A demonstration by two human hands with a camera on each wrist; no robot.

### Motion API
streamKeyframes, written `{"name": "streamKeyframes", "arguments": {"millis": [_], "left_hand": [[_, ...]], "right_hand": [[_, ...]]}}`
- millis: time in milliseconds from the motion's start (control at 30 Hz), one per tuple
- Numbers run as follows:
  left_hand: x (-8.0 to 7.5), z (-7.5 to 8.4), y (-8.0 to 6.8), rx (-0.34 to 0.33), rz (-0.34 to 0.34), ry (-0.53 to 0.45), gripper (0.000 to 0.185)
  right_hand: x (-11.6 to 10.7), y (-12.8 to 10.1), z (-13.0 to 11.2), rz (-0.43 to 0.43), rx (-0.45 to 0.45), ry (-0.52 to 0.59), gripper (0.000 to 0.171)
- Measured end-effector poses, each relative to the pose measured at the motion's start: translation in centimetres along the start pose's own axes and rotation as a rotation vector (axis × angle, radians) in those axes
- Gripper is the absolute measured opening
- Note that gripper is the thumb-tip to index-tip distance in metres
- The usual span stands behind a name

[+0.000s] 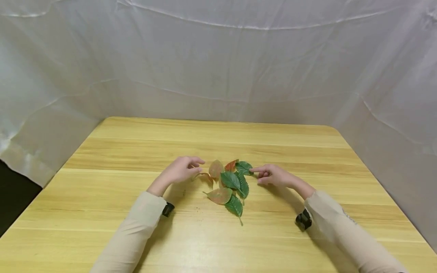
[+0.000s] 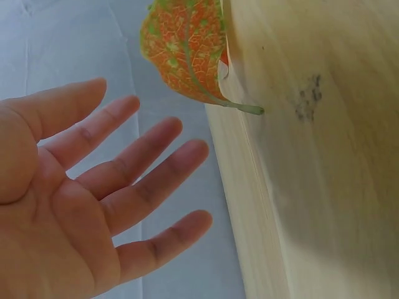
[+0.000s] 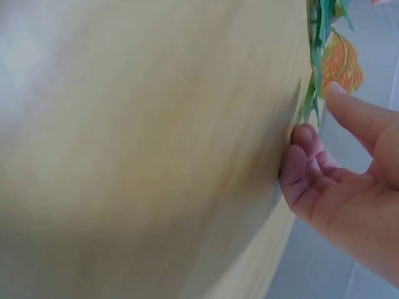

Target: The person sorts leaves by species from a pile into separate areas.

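Head view: leaf pile (image 1: 230, 182) loose on wooden table (image 1: 136, 212), mid-table, between both hands. Left hand (image 1: 180, 170) hovers beside it. Right hand (image 1: 273, 175) index touches a green leaf (image 1: 244, 167).

Left wrist: fingers (image 2: 143, 149) spread, released; orange leaf (image 2: 187, 50) near.

Right wrist: index extended, other fingers (image 3: 302, 168) curled, gripping nothing.

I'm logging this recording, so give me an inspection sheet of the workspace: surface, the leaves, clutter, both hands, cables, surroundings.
Surface: light wooden table, a few dark specks near the leaves.
Job's things: small pile of leaves at the table's middle, green ones mixed with reddish-orange ones, overlapping.
Clutter: nothing seen.
Hands: left hand open beside the pile, fingers spread, holding nothing; right hand with forefinger out to the edge of a green leaf, other fingers curled, no grip on it.
Cables: nothing seen; a dark wrist mount under each sleeve.
Surroundings: white sheeting behind and at both sides.
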State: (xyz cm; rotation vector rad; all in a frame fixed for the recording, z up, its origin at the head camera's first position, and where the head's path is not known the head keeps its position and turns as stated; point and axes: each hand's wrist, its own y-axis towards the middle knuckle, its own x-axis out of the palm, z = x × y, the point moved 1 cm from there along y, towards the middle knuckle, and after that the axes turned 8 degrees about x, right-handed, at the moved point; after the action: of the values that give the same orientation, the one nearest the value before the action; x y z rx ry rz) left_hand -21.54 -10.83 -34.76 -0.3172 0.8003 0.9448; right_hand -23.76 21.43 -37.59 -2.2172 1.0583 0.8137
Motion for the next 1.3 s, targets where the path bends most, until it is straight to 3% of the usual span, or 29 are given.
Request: {"name": "streamKeyframes", "arguments": {"millis": [433,700,967,1300], "left_hand": [[-0.8,-0.8,-0.2,-0.028,-0.033,-0.168,0.031],[-1.0,-1.5,-0.2,-0.066,-0.076,-0.258,0.033],[-1.1,-1.7,0.0,-0.083,-0.107,-0.287,0.034],[-0.9,-1.5,0.3,-0.099,-0.199,-0.314,0.037]], "right_hand": [[-0.7,1.8,0.1,-0.038,0.09,0.103,0.041],[-0.5,2.5,0.1,-0.019,0.107,0.066,0.037],[-0.3,2.5,0.0,-0.002,0.097,0.067,0.037],[-0.2,2.3,-0.2,-0.021,0.087,0.065,0.041]]}}
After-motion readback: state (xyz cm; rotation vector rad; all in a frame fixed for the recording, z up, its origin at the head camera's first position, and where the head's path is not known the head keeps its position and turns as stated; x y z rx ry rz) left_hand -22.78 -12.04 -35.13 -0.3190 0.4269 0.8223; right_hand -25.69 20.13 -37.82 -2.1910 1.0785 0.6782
